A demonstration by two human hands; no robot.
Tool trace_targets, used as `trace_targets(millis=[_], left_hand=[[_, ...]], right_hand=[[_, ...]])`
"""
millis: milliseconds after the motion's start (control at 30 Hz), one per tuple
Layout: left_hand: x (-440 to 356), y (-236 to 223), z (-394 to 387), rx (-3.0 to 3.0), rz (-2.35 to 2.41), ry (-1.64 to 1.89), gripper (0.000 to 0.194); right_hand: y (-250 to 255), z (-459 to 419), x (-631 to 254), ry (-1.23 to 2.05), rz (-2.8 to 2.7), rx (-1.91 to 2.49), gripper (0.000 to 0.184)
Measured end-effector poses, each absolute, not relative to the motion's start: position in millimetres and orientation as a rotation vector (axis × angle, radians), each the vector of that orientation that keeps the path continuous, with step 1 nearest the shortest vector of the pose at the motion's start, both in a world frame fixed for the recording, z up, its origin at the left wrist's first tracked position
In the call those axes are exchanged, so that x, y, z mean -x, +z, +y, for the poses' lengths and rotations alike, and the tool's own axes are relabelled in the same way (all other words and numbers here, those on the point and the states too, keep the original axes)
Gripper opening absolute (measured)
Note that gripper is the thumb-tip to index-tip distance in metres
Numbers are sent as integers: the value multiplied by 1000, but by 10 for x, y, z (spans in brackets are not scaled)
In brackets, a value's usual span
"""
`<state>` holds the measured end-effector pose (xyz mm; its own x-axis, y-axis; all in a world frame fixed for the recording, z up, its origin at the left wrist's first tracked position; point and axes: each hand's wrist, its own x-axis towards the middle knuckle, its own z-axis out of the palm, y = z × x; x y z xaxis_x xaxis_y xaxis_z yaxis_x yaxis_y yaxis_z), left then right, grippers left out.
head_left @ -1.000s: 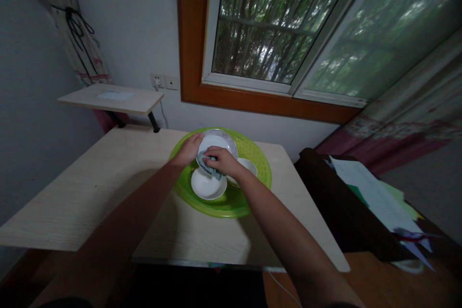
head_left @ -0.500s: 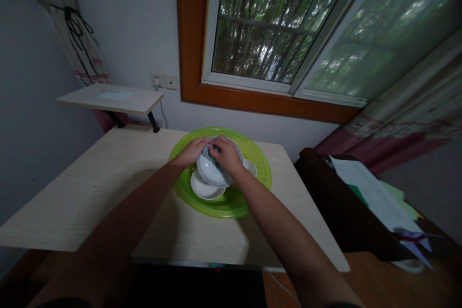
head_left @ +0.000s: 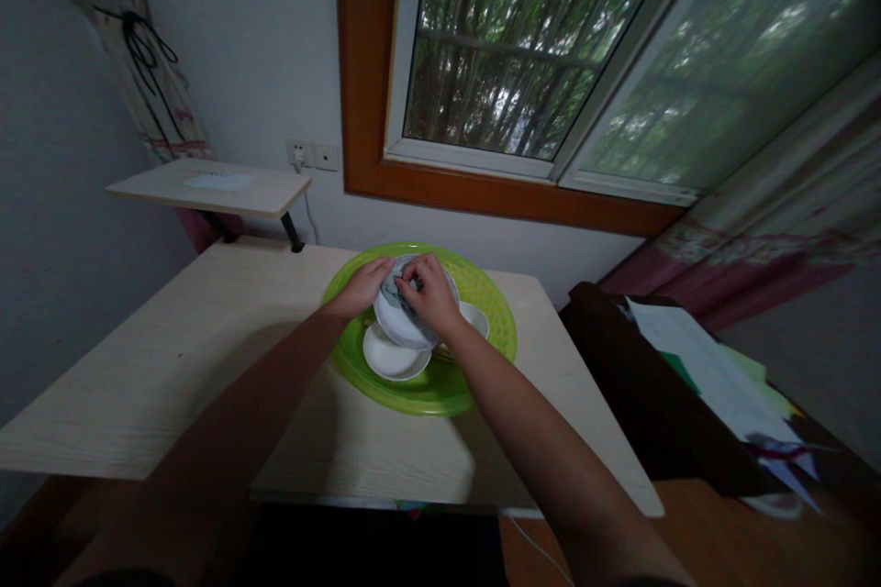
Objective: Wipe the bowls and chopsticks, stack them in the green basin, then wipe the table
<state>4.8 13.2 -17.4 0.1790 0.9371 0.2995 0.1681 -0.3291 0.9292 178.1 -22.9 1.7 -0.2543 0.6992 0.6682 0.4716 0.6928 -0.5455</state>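
Above the round green basin (head_left: 492, 293), my left hand (head_left: 363, 288) is closed on the rim of a white bowl (head_left: 397, 325). The bowl tilts with its inside toward me. My right hand (head_left: 432, 295) pinches a grey cloth (head_left: 392, 287) against the inner surface of that bowl. Below it in the basin lies a small white dish (head_left: 386, 359). A second small white bowl (head_left: 476, 318) shows partly behind my right wrist. Thin yellowish sticks (head_left: 444, 352) are mostly hidden under the held bowl.
The basin stands on a pale wooden table (head_left: 234, 358), near its back edge. A raised shelf (head_left: 275, 190) with a paper on it is at the back left. To the right, a dark brown piece of furniture (head_left: 619, 385) bears papers (head_left: 695, 367). A window is behind.
The held bowl has shifted slightly up and left, and its tilt has changed a little. My right hand has moved slightly up with the cloth, where more of the cloth now shows.
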Motion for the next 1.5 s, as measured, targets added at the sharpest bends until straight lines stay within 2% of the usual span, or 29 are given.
trace_targets(millis=[100,400,567,800,1067,1300,1500], left_hand=[[-50,-160,127,-1651,1077,1249,35],[-3,-108,125,-1609,1186,1304,36],[12,-170,179,-1551,1179,1331,42],[-22,-178,180,-1533,1153,1306,41],[-36,-140,153,-1541,1159,1286,37],[-16,-95,108,-1575,1251,1321,38],[38,-97,115,-1585,1354,1336,42]], right_hand=[[21,-254,-1757,339,-2026,831,4],[7,-272,-1814,156,-2324,685,28],[99,-347,-1783,-17,-2470,874,40],[166,-415,-1738,-214,-2429,1231,51],[205,-420,-1763,-282,-2236,1543,50],[254,-379,-1858,-284,-2175,1760,32],[229,-318,-1907,-181,-2156,1976,30]])
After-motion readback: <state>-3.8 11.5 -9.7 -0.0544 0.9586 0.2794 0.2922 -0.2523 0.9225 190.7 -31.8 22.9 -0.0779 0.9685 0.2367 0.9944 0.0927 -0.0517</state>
